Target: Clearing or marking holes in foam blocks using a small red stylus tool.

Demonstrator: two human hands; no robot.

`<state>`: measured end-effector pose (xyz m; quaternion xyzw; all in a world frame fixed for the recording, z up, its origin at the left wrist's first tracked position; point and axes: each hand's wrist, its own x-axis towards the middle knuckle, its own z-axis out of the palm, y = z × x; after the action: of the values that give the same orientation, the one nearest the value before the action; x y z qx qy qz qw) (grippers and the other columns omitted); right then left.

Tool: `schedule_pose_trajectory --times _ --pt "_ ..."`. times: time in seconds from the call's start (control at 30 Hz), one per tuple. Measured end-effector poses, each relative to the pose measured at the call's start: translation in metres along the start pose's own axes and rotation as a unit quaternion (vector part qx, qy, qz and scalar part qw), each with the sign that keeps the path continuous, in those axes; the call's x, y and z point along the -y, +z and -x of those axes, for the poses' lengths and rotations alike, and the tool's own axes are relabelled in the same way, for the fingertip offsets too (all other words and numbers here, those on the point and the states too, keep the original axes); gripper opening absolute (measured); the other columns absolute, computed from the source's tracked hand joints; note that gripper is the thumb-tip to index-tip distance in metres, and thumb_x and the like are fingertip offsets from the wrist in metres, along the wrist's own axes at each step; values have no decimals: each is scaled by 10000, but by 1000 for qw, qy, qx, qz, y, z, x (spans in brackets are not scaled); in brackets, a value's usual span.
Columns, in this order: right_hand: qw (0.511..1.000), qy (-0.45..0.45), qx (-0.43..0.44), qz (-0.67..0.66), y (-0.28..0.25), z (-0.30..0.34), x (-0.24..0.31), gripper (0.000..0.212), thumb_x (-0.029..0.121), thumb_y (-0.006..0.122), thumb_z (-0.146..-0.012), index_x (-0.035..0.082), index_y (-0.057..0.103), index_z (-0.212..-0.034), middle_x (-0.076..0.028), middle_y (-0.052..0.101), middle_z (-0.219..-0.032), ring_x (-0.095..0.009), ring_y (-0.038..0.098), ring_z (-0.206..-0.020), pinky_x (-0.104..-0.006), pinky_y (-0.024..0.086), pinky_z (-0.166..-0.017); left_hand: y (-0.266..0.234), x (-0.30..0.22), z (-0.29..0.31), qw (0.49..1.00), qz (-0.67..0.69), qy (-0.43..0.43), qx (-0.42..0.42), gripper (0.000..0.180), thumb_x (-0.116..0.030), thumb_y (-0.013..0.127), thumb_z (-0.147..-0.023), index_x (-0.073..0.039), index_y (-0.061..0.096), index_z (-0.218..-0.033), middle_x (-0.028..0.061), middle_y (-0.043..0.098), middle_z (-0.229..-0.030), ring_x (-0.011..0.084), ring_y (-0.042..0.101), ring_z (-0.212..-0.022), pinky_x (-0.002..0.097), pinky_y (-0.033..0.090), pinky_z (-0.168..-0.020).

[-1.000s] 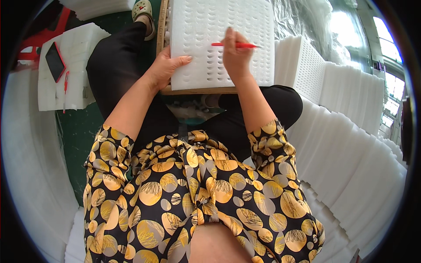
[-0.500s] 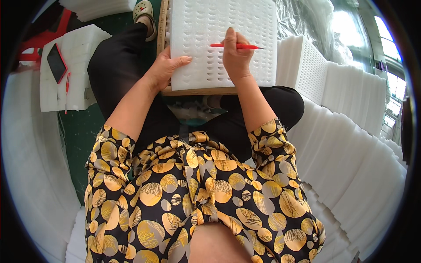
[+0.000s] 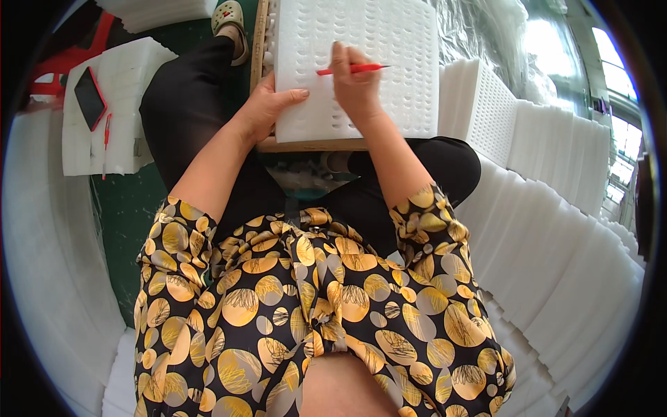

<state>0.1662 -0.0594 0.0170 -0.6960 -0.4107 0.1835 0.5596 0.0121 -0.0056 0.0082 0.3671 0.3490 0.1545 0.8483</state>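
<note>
A white foam sheet (image 3: 410, 104) with rows of small crescent-shaped cuts lies on a wooden-edged box or frame (image 3: 313, 146) in front of me. My left hand (image 3: 267, 105) grips its left edge, thumb on top and the fingers mostly hidden by the edge. Over the sheet's middle, my right hand (image 3: 358, 83) is closed around a slim red pen-like tool (image 3: 363, 68). The tool lies nearly level, its thin dark tip pointing right. Whether my right hand touches the sheet, I cannot tell.
At left, a foam block (image 3: 132, 69) bears a red-edged phone (image 3: 90, 99) and another slim red tool (image 3: 107, 139). Stacked white foam sheets (image 3: 549, 236) fill the right side, near a perforated foam stack (image 3: 493, 115). Clear plastic film (image 3: 479, 35) lies beyond.
My right hand has moved left across the sheet with the red tool, and slightly up. The sheet's left edge has shifted a little to the right, my left hand still on it.
</note>
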Motion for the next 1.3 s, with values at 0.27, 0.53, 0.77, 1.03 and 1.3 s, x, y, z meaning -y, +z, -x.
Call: schedule_pose_trajectory --times 0.27,0.53,0.77,1.03,1.3 --pt "1000 24 7 -15 -6 1 12 381 160 571 -905 46 468 -556 12 413 -500 -126 316 -477 -268 332 -443 2 -3 -1 1000 13 -2 0 413 -24 643 -790 -12 522 -1185 154 644 -1017 218 639 -835 282 523 -730" --pt "1000 -9 2 22 -1 9 1 378 149 578 -895 42 456 -553 6 424 -495 -132 325 -466 -278 332 -438 5 -1 -4 1000 3 -4 -12 427 -28 651 -785 -12 521 -1191 150 641 -1031 215 634 -837 287 518 -746" --pt "1000 6 10 17 -12 20 4 384 146 570 -895 48 433 -550 -8 428 -493 -145 324 -460 -292 335 -438 6 -3 -2 1000 14 -16 -8 428 -23 646 -791 -22 519 -1199 146 639 -1042 213 632 -850 288 518 -749" --pt "1000 -15 -15 7 -13 27 21 373 126 577 -880 66 421 -547 -22 426 -490 -161 323 -446 -290 332 -432 0 -1 -3 999 27 -29 -29 403 -16 620 -819 -21 507 -1206 168 630 -1053 226 640 -846 312 540 -718" --pt "991 -63 24 113 -16 33 17 368 96 574 -874 65 407 -548 -13 424 -502 -152 324 -449 -281 325 -428 6 -4 -3 998 31 -31 -38 362 -95 617 -874 -10 506 -1208 152 639 -1037 222 643 -851 300 541 -712"
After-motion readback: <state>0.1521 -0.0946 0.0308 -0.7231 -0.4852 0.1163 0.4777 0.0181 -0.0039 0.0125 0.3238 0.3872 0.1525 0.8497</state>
